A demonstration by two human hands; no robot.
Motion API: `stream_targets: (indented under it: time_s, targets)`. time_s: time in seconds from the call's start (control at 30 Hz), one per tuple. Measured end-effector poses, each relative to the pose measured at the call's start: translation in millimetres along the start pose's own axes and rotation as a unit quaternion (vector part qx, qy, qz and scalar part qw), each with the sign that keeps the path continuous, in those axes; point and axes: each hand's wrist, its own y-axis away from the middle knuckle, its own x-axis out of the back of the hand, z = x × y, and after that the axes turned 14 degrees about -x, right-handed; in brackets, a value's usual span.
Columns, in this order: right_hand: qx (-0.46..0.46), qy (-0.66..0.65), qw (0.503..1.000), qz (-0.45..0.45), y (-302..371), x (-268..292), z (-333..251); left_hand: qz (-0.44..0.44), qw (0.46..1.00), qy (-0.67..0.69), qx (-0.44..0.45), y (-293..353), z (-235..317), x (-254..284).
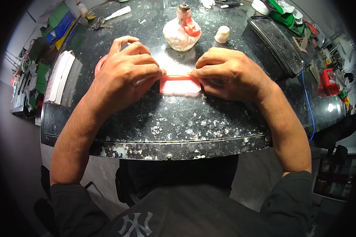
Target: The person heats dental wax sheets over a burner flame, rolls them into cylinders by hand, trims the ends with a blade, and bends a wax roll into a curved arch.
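— Pink strip (180,85), is that what you're working on?

— Yes. It's lying flat on the speckled black desk (166,126), right in front of me, between my two hands. My left hand (124,75) is pinching its left end, fingers closed on it, and my right hand (229,73) is pinching the right end the same way.

— How is it going to handle?

— I'm judging it light and soft, something like a slab of wax or putty, so it's likely bending or denting under a hard squeeze. I'm taking it by the two short ends and keeping the pressure gentle.

— Which way is it running?

— Its long axis is running left to right across the desk, parallel to the near edge, with the broad face up.

— Anything close by?

— A glass flask with a red clip (182,29) is standing just beyond it, and a small cream stopper (222,34) is sitting near that.
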Motion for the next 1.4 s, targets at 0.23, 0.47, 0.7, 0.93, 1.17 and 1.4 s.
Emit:
stream_targets:
  time_s: [0.23, 0.47, 0.7, 0.93, 1.17, 1.4]
  targets:
    - [0.005, -0.012, 1.000, -0.008, 0, 1, 0, -0.008, 1.000, -0.003, -0.004, 3, 8, 5]
    - [-0.093, -0.039, 0.995, -0.022, 2, -4, 0, -0.044, 0.996, 0.076, 0.036, 1, 15, 21]
    - [-0.250, -0.168, 0.954, -0.012, -12, -23, -15, 0.016, 0.966, 0.204, 0.159, 0, 6, -9]
    - [-0.225, -0.153, 0.962, -0.015, -15, -24, -18, 0.031, 0.921, 0.338, 0.192, 1, -6, -6]
    - [-0.148, -0.079, 0.986, 0.003, -14, -29, -15, 0.024, 0.926, 0.331, 0.178, 3, -7, -9]
    - [-0.203, -0.203, 0.952, -0.110, -13, -1, 0, 0.046, 0.960, 0.195, 0.196, -11, 18, -22]
